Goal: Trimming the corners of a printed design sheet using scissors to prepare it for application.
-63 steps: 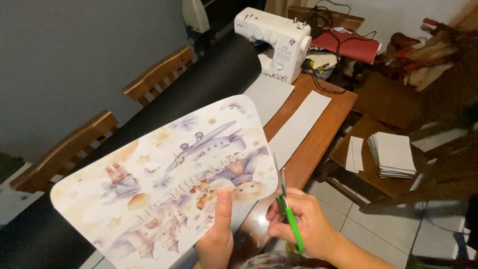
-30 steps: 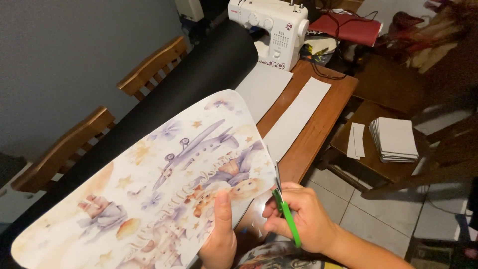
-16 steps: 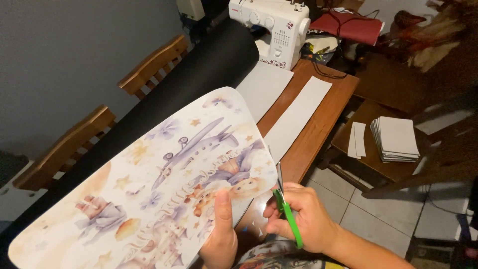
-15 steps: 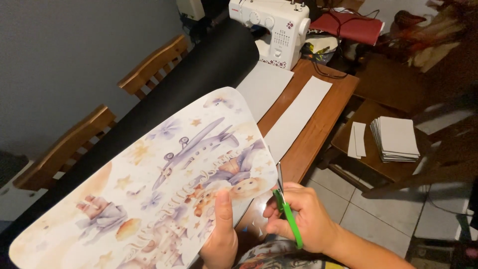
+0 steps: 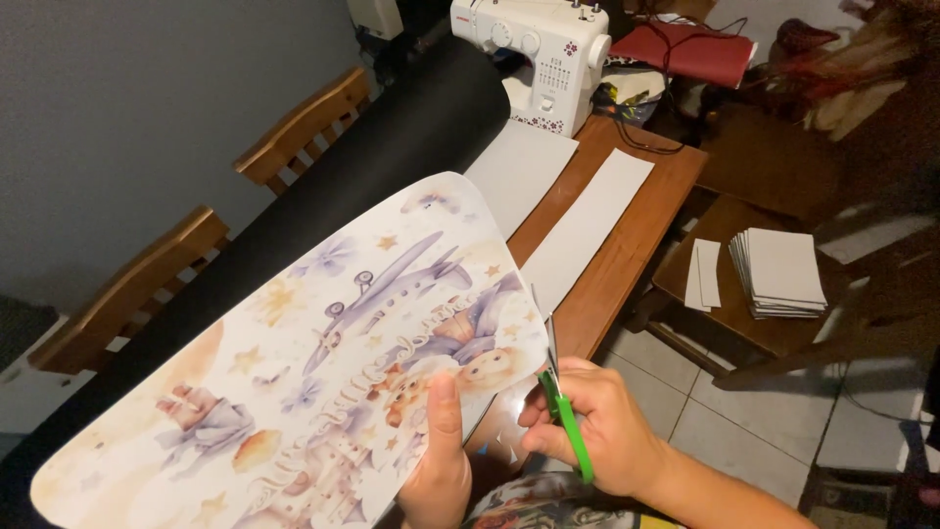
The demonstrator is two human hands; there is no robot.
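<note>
Hands are working together: left hand (image 5: 438, 470) pinching the printed sheet (image 5: 294, 362), right hand (image 5: 597, 431) gripping green scissors (image 5: 560, 402) at the sheet's right edge.

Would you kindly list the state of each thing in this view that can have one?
Printed sheet: held up, edge at the scissor blades.
Scissors: green-handled, gripped, blades pointing up along the sheet's edge.
Left hand: thumb pressed on the sheet.
Right hand: closed around the scissors.
Black roll: rolled, lying along the table.
Sewing machine: upright on the table, untouched.
White card stack: neatly piled on the low side table.
</note>
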